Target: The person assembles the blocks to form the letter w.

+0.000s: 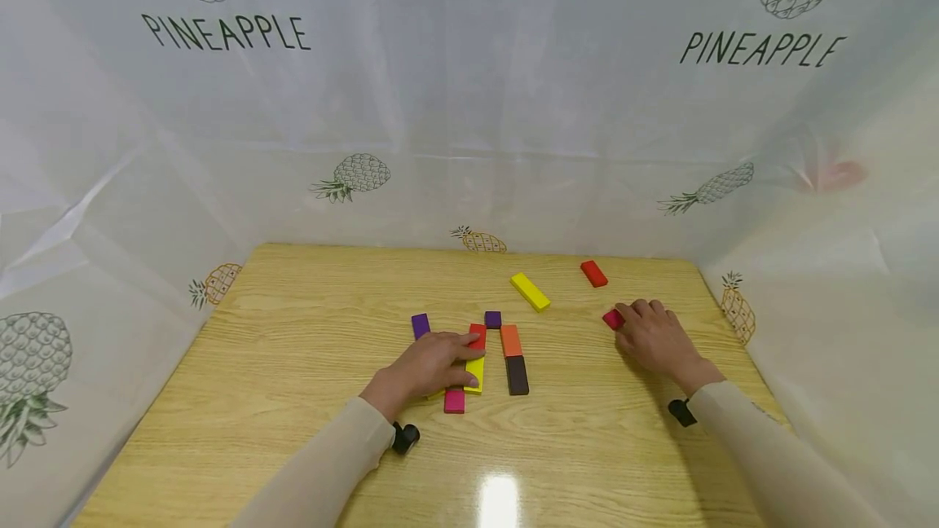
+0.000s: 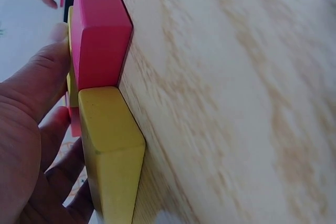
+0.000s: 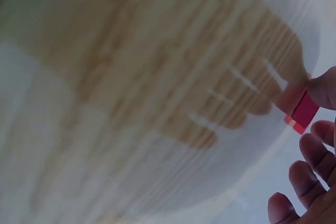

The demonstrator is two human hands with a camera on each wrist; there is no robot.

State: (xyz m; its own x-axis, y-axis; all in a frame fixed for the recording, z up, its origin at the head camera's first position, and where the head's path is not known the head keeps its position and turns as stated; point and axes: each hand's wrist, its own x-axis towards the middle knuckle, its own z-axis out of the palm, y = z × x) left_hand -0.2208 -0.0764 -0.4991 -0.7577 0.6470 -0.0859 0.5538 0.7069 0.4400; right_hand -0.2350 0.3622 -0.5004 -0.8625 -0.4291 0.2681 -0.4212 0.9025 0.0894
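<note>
In the head view my left hand lies over a cluster of flat blocks. Its fingers stretch across a red block and a yellow block. A pink block pokes out below the hand, and a purple block above it; the hand hides part of the cluster. The left wrist view shows the pink block end to end with another yellow block. Off to the right, my right hand pinches a small pink block at the tabletop, between thumb and index finger.
An orange block and a black block form a column right of the cluster, with a small purple block above. Farther back lie a yellow block and a red one. A pineapple-print curtain surrounds the wooden table.
</note>
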